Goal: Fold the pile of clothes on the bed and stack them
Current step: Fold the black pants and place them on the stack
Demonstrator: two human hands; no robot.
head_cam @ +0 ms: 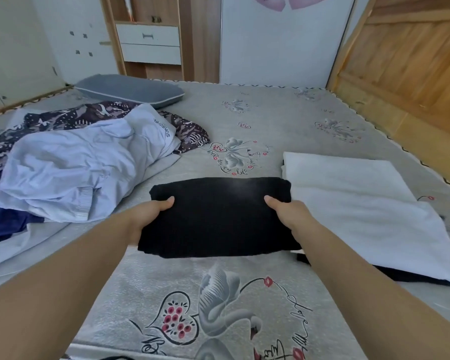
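A folded black knit garment [218,216] is held a little above the bed in the middle of the view. My left hand [148,216] grips its left edge, thumb on top and fingers underneath. My right hand [287,216] grips its right edge the same way. To the right lies a folded white garment [361,203] stacked on a dark folded piece [411,278] whose edge shows beneath it. At the left is the unfolded pile: a pale lilac shirt [70,165], a dark patterned garment [187,131] and a navy piece [5,222].
The bed has a grey sheet [270,120] printed with swans and hearts. A grey pillow [130,89] lies at the far left of the bed. A wooden panel [405,61] stands along the right side, and a white wall and a drawer unit [150,42] behind.
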